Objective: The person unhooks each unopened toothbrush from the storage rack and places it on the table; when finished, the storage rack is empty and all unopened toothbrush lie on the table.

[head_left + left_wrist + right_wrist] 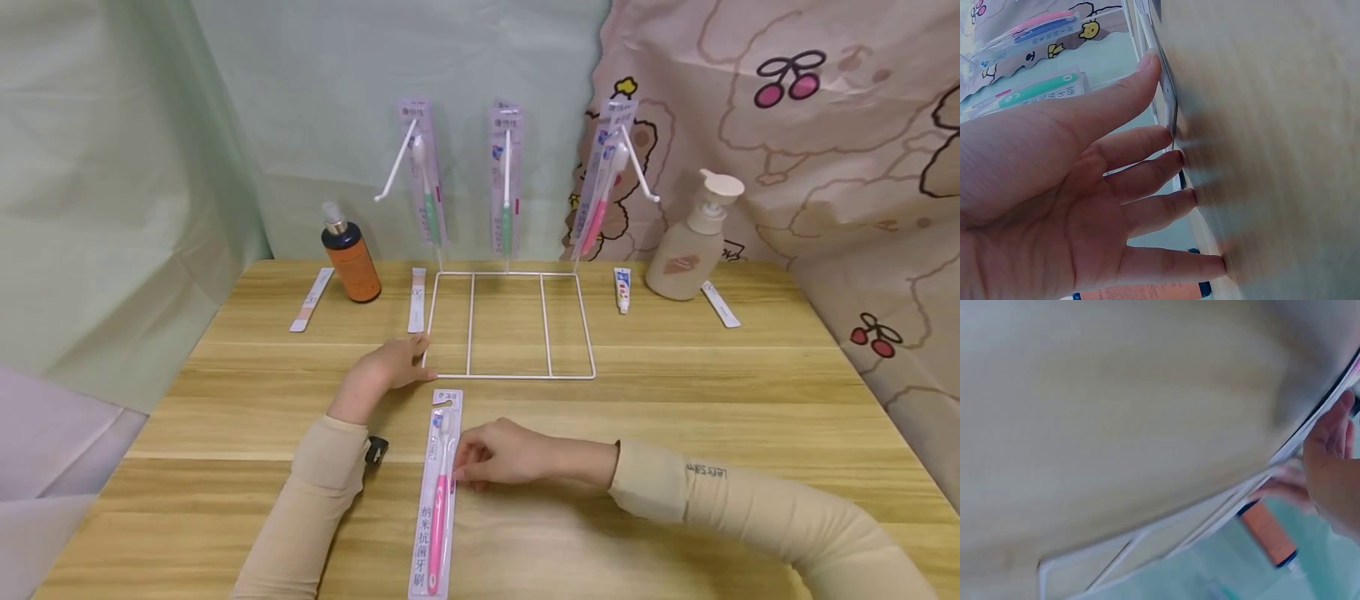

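A pink-handled toothbrush (438,533) in a clear, purple-backed pack lies lengthwise on the table's near side. My right hand (504,454) pinches the pack's right edge, thumb and curled fingers meeting it about halfway along. Beyond it stands a white wire display rack (510,377). At the rack base's front left corner, my left hand (390,367) rests with thumb and fingers spread along the wire. In the left wrist view the straight fingers (1154,209) reach down to the tabletop, and the palm holds nothing. Packaged toothbrushes (506,179) hang on the rack's three hooks.
An orange bottle (352,262) with a dark top stands left of the rack, a beige pump bottle (686,250) right of it. A small toothpaste tube (622,290) and slim sachets (311,300) lie along the back. Curtains (412,50) close off the table's far side.
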Action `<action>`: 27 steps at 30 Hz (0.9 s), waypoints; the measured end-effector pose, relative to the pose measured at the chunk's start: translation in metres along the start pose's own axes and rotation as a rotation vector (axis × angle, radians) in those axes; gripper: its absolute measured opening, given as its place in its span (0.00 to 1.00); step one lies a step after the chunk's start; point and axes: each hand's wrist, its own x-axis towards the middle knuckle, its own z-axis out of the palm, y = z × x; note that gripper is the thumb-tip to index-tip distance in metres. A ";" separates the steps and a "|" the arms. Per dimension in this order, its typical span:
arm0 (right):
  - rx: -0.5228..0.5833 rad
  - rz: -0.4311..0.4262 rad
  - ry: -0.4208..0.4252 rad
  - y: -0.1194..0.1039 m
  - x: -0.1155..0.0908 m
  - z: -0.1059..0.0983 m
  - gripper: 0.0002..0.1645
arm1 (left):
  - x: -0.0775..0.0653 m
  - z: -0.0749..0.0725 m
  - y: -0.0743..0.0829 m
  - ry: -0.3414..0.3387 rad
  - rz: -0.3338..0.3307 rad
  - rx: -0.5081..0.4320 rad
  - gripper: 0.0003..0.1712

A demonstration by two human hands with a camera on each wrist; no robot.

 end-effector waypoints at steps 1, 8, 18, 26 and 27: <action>-0.033 -0.037 0.033 0.003 0.005 -0.007 0.02 | 0.000 0.000 -0.002 0.002 0.000 0.001 0.42; -0.296 -0.034 0.325 0.000 0.044 -0.056 0.08 | -0.001 0.002 -0.009 -0.006 -0.012 -0.013 0.42; -0.330 0.049 0.631 -0.044 0.118 -0.108 0.26 | -0.001 -0.001 -0.010 -0.011 -0.037 -0.029 0.42; -0.263 -0.022 0.854 -0.057 0.141 -0.138 0.37 | 0.003 0.003 -0.006 -0.011 -0.041 -0.027 0.41; -0.246 -0.019 0.890 -0.059 0.144 -0.143 0.38 | 0.004 0.003 -0.005 -0.011 -0.040 -0.023 0.41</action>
